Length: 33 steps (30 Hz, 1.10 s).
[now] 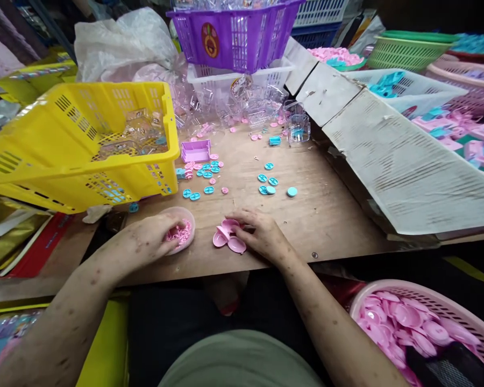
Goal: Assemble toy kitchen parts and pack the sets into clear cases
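Note:
My left hand [155, 234] reaches into a small round bowl [189, 212] of tiny pink plastic pieces [180, 234]. Its thumb and fingers are spread apart, and the pink pieces show between them. To the right, my right hand [258, 232] has its thumb and fingers around a group of shiny pink plastic shells [236, 244] on the wooden table. These shells are shallow, rounded and bunched together. Part of the group is covered by my right fingers.
Blue discs [207, 190] and a purple tray [196, 151] lie beyond my hands. A yellow basket [145, 166] stands left, clear plastic cases [298, 126] at the back. Cardboard [383, 156] slopes along the right. A pink basket [387, 287] of pink shells sits lower right.

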{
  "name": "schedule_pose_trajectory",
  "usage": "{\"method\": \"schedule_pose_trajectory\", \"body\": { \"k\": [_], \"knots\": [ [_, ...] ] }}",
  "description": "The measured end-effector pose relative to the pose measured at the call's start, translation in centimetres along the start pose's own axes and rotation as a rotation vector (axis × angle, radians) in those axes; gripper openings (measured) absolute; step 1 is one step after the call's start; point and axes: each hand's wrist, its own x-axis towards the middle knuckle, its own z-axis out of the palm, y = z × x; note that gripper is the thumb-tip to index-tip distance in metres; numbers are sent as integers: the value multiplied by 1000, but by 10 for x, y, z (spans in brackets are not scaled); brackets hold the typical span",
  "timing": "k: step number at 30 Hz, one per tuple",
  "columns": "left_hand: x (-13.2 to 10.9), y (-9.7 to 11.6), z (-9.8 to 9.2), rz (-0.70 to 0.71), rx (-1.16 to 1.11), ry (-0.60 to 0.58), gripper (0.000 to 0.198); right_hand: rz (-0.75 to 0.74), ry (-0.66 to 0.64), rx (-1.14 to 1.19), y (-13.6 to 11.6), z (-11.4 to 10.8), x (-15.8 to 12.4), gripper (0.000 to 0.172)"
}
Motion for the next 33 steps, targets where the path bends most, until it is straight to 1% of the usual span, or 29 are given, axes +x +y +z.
{"method": "schedule_pose_trajectory", "body": {
  "k": [3, 6, 10, 11, 13, 15, 18, 22, 25, 27, 30, 33],
  "knots": [
    [7, 3, 1, -2, 35, -29, 32, 9, 52, -31, 1, -2, -1, 28],
    [10, 1, 2, 46, 46, 10, 26, 27, 114, -23, 1, -2, -2, 29],
    [10, -11, 9, 76, 102, 81, 29, 117, 242, 121, 1, 1, 1, 18],
    [10, -13, 11, 72, 120, 84, 29, 150, 274, 169, 1, 1, 1, 17],
    [11, -14, 12, 62, 140, 56, 25, 203, 311, 233, 2, 1, 3, 20],
    [12, -10, 11, 38, 150, 34, 21, 226, 317, 237, 3, -1, 3, 24],
    [14, -3, 8, 0, 195, 41, 22, 222, 307, 199, 6, -4, 3, 26],
    [18, 0, 11, -19, 298, 18, 21, 204, 224, 159, 6, -5, 1, 40],
    [18, 2, 12, -30, 299, 36, 24, 137, 192, 100, 1, -5, 0, 30],
    [17, 6, 9, -54, 279, 6, 27, 87, 219, 100, -7, -6, -2, 25],
    [15, 16, 1, -157, 234, -49, 34, 25, 241, 69, -21, -7, -10, 16],
    [14, 24, -4, -203, 228, -92, 31, -25, 225, 8, -33, -5, -23, 6]
  ]
}}
